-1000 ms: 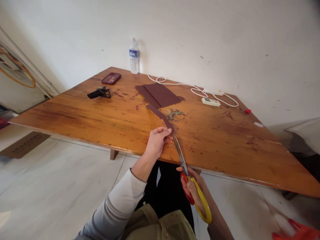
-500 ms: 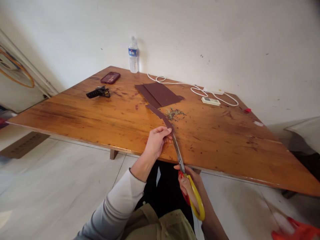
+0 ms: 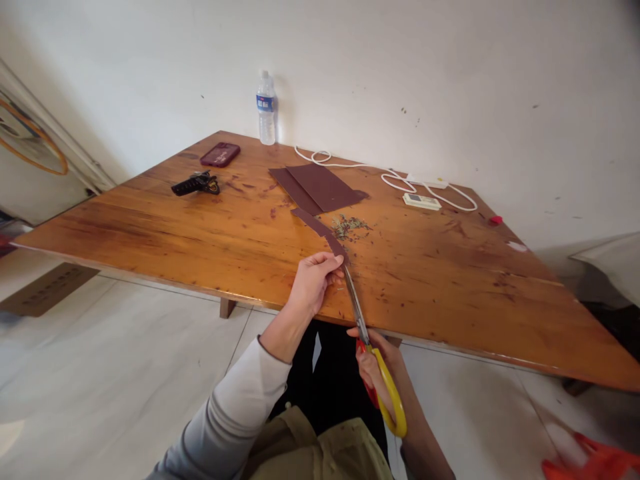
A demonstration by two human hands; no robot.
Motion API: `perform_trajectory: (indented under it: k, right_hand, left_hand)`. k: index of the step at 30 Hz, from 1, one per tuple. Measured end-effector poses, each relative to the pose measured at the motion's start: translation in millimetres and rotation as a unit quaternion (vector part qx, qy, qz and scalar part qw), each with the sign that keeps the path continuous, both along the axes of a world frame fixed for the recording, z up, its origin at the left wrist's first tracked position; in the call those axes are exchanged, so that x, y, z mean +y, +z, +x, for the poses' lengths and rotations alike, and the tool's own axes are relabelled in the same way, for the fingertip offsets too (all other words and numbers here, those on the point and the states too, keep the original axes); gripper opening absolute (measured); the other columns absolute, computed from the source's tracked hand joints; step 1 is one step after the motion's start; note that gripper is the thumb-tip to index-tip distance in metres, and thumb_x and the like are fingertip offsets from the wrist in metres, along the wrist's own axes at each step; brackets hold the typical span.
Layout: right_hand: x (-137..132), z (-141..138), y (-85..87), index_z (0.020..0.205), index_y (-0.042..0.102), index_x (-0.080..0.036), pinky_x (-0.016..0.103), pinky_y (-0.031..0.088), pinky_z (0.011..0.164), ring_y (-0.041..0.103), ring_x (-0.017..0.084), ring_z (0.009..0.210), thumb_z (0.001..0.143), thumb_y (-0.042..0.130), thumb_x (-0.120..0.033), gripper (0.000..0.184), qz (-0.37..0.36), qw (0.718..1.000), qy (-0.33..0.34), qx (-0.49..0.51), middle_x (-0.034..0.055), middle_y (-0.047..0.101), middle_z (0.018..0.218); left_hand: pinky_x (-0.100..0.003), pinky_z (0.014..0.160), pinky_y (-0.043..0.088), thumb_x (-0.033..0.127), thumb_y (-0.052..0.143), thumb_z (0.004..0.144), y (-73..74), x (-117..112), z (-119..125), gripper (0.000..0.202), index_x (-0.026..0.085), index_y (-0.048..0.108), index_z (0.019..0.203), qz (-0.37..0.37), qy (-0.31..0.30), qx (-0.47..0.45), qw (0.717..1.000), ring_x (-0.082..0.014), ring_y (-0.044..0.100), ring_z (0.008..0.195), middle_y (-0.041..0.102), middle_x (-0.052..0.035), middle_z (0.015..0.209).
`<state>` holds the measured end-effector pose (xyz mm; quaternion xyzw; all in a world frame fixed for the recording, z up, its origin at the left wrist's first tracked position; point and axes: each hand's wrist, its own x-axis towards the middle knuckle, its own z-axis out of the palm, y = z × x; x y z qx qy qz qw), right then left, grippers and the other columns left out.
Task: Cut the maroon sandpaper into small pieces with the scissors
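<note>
My left hand pinches the near end of a narrow dark maroon strip, paper or sandpaper by its look. The strip runs away over the tabletop toward two larger maroon sheets that overlap. In my right hand are scissors with one yellow and one red handle loop, my fingers through the loops. The blades look nearly closed, their tips at the strip's end beside my left fingertips. A small heap of cut scraps lies right of the strip.
On the wooden table stand or lie a water bottle, a maroon phone, black keys or a clip, a white cable and a small pale box. A white wall borders the back edge.
The scissor handles have shifted very slightly up and left. My left hand and the strip look almost the same.
</note>
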<state>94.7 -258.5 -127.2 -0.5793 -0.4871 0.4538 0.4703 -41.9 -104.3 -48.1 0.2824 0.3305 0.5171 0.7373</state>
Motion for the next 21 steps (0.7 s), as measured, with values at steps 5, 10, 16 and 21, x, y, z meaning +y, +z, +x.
perform_trajectory:
  k: [5,10,16,21]
  right_hand:
    - [1.9,-3.8,-2.1,0.107,0.069,-0.019,0.02,0.019,0.036,0.031,0.006,0.04,0.08,0.068,-0.047,0.038,-0.019,0.999,-0.023,0.038,-0.005,0.048,0.065]
    - [6.4,-12.8,13.9,0.095,0.067,-0.018,0.019,0.019,0.034,0.029,0.006,0.037,0.069,0.071,-0.043,0.036,-0.067,0.991,-0.046,0.105,-0.0082,0.044,0.056]
    - [2.3,-19.3,23.7,0.098,0.066,-0.017,0.019,0.022,0.037,0.028,0.006,0.038,0.073,0.07,-0.037,0.032,-0.096,0.99,-0.055,0.091,-0.0109,0.038,0.051]
    - [-3.0,-17.5,14.8,0.102,0.067,-0.017,0.018,0.02,0.038,0.028,0.006,0.039,0.079,0.071,-0.045,0.036,-0.077,0.992,-0.043,0.087,-0.0096,0.039,0.054]
  left_hand:
    - [-0.018,0.048,0.044,0.022,0.08,0.061,-0.6,0.7,-0.4,0.021,0.013,0.062,0.058,-0.002,-0.005,-0.002,1.0,-0.0071,0.053,0.043,0.062,-0.0016,0.05]
    - [-0.019,0.048,0.044,0.023,0.081,0.06,0.2,0.2,-0.8,0.022,0.013,0.061,0.057,-0.003,-0.009,0.0,1.0,-0.0072,0.053,0.042,0.061,-0.0017,0.049]
    - [-0.019,0.048,0.043,0.023,0.082,0.06,-0.3,-0.1,-1.0,0.022,0.013,0.062,0.058,-0.007,-0.01,0.007,1.0,-0.0071,0.053,0.042,0.061,-0.0014,0.049]
    - [-0.018,0.047,0.041,0.024,0.083,0.06,-0.1,0.2,-1.1,0.024,0.014,0.062,0.058,-0.01,-0.011,0.014,1.0,-0.0067,0.052,0.042,0.06,-0.0008,0.049]
